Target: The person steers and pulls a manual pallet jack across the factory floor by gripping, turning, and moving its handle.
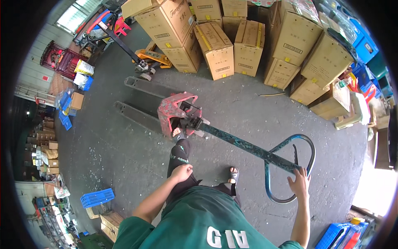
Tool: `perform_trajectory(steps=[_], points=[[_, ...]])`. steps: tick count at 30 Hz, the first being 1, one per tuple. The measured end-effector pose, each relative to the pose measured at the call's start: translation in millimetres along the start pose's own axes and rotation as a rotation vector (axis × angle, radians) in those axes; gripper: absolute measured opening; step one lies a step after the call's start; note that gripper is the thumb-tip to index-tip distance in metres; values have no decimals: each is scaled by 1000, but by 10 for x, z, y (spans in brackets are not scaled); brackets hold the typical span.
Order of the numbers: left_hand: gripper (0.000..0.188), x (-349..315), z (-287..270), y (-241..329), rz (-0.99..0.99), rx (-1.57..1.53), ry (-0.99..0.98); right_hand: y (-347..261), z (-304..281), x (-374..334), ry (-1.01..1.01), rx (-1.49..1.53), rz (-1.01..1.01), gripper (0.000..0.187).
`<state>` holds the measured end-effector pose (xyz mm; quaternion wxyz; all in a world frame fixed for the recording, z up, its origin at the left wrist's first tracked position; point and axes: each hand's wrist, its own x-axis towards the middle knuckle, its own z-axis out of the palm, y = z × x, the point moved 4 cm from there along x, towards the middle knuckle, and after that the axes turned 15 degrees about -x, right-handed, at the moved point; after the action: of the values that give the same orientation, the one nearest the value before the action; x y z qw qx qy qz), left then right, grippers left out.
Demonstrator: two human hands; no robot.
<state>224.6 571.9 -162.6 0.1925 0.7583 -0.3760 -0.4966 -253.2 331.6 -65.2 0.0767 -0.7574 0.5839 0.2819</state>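
**Holding a hand pallet truck by its loop handle: warehouse floor, items by size**

1. Concrete floor (248, 112): grey, scuffed, carrying everything listed below.

2. Cardboard cartons (248, 45): tan, stacked in rows along the far side, several with yellow tape; more tilted cartons to the right.

3. Pallet truck (182, 112): worn red pump housing with two grey forks (137, 118) lying flat on the floor, pointing away to the person's upper left. Its long axis runs from the fork tips through the housing and down the tiller to the person's right side.

4. Second pallet truck (120, 41): further off, upper left, dark tiller with a red handle, near an orange frame.

5. Tiller with blue loop handle (290, 166): chipped blue-black bar slanting from the housing down to the right, ending in a closed loop.

6. Blue plastic crate (96, 197): on the floor at lower left, well apart from the truck.

7. Right hand (299, 182): the nearer hand to the handle; fingers laid over the near side of the loop where the bar joins it. Whether the grip is fully closed around it cannot be told.

8. Left hand (182, 172): loosely curled, resting on the raised left knee, holding nothing, well apart from the tiller.

9. Left foot (178, 133): set against the base of the red housing.
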Motion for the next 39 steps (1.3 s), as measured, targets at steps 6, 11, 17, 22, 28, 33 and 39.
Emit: perform_trajectory(steps=[6,11,17,22,28,33,39], points=[[29,330,148,510,230,-200,26,-470,-1396,-537,370,68,-226,44],[30,-130,11,2239,703,-315,72,-1020,-2417,-934,460,-26,-525,35],[46,-889,-696,3031,1078,-566,-119,-1888,-3380,-1042,908,164,-998,26],[47,-946,-1064,2898,1051,-685,-99,-2248,-3509,-907,1114,335,-1044,21],[24,-926,-20,2770,956,-522,-204,-1260,-2595,-890,770,384,-834,15],[17,-627,116,2317,684,-473,-195,-241,-689,-785,570,93,-285,13],[19,-430,234,1606,276,-520,-148,243,1670,-50,23,-259,-87,33]])
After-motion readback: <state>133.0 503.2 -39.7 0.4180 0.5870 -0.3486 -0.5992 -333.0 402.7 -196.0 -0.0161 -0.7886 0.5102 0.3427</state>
